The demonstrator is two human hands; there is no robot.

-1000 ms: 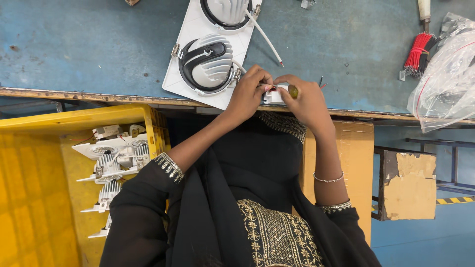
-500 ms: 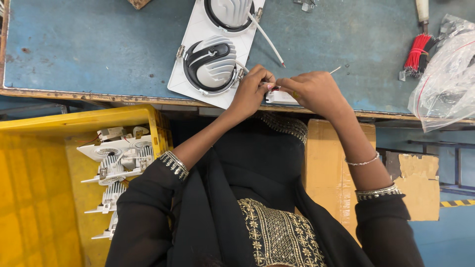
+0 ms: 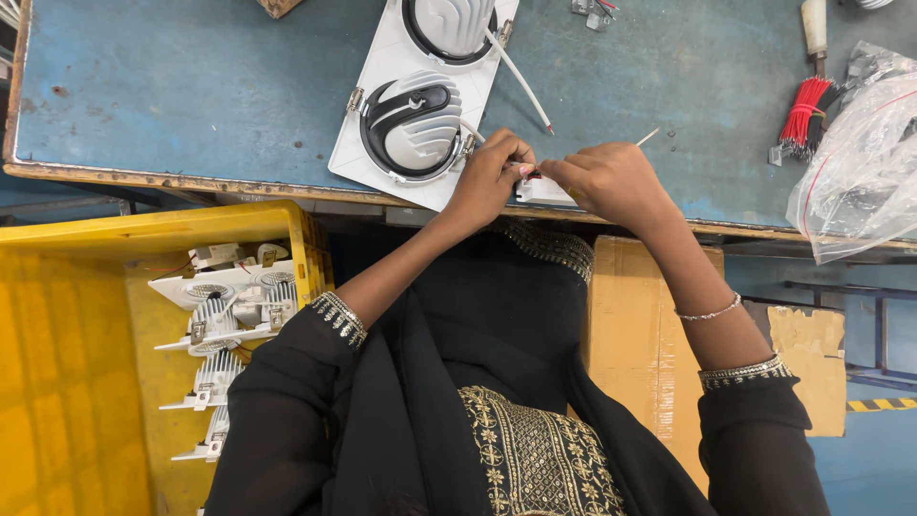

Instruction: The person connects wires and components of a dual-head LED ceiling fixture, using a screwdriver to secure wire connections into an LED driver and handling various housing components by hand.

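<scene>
Small part pinched between left hand (image 3: 487, 180) and right hand (image 3: 613, 182): mostly covered by fingers, type not determinable. White lamp fixture (image 3: 420, 96): upper unit cropped by top edge. Plastic bag (image 3: 860, 172): cropped at right edge.

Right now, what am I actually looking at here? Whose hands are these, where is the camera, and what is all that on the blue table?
The camera sits on a person's head and looks down, so you see their own two bare hands. The left hand and right hand meet at the edge of the worn blue worktable, pinching a small part with thin red wire; it is too small to identify. Beside them lies a white rectangular plate with two round ribbed metal lamp housings. Farther right are a bundle of red wires and a clear plastic bag. Below the table, a yellow plastic crate holds more such fittings.
</scene>
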